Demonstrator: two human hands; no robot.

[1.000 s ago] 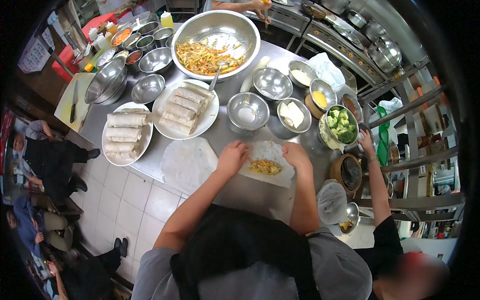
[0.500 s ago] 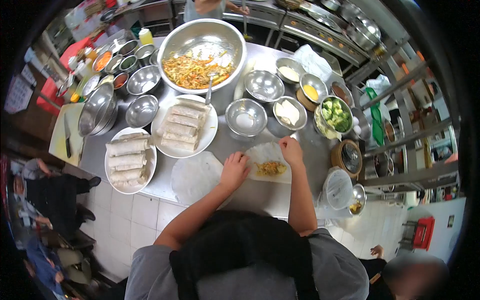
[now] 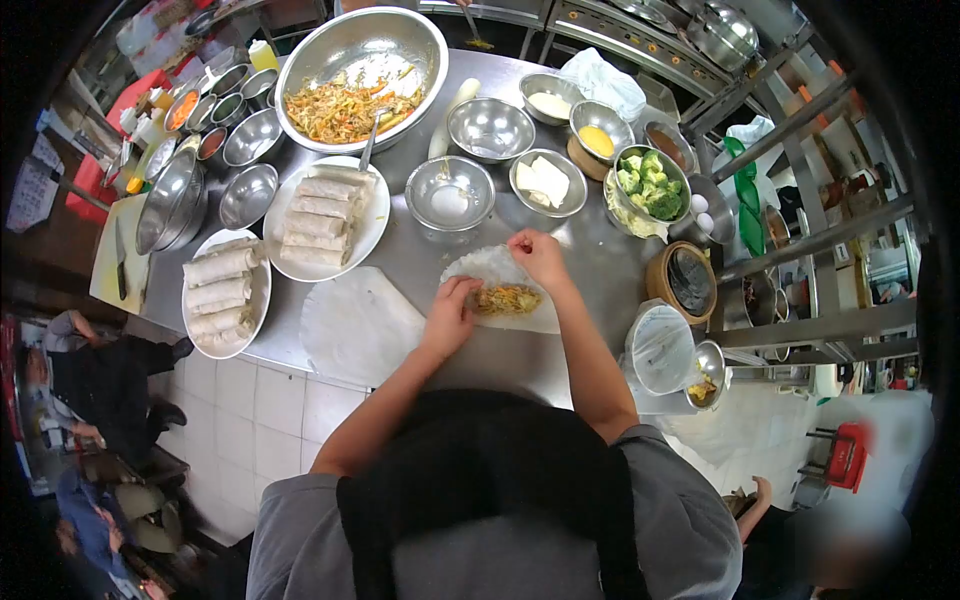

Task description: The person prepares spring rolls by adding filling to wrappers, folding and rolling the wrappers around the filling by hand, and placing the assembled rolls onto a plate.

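A thin pale spring roll wrapper [image 3: 487, 262] lies on the steel table in front of me, with shredded vegetable filling [image 3: 508, 300] heaped across its middle. My left hand [image 3: 453, 314] is at the wrapper's left edge, fingers curled and closed on it beside the filling. At the upper right edge, my right hand [image 3: 540, 256] pinches the wrapper between thumb and finger. Left of my left hand lie more flat wrappers [image 3: 358, 325]. Rolled spring rolls [image 3: 318, 222] fill one white plate [image 3: 372, 228], and others [image 3: 220, 295] rest on a second plate [image 3: 262, 300].
A large steel bowl [image 3: 425, 60] of filling stands at the back, with a spoon [image 3: 371, 140] leaning out. Small bowls, broccoli [image 3: 655, 187] and a bamboo steamer [image 3: 660, 280] are on the right. A knife [image 3: 121, 265] lies on a board at far left. Other people stand nearby.
The view has shifted, so the table's contents appear further left and up. My left hand has come closer to the filling, and my right hand stays at the wrapper's upper right edge.
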